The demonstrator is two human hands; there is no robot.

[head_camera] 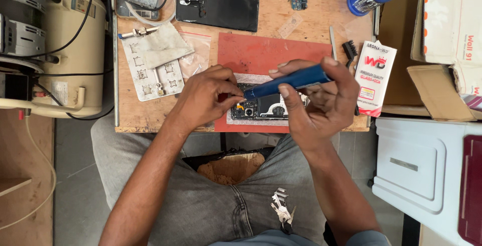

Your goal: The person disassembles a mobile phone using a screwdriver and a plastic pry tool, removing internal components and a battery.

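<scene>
Screwdriving on the opened phone [261, 106], which lies on the red mat [261, 55] at the worktop [311, 15] edge: right hand [321, 100] closed around blue driver [288, 82], left hand [206, 98] pinching at its tip; next move needs tip seated square, light torque.

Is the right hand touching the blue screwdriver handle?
Touching. The head view shows the right hand wrapped around the blue screwdriver, thumb and fingers pressed on its handle.

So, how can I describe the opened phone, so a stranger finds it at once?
Look at the wooden table, then the red mat near its front edge. The opened phone lies there between the left hand and right hand, under the blue screwdriver. Unlike the black phone back farther away, its inner parts show.
</scene>
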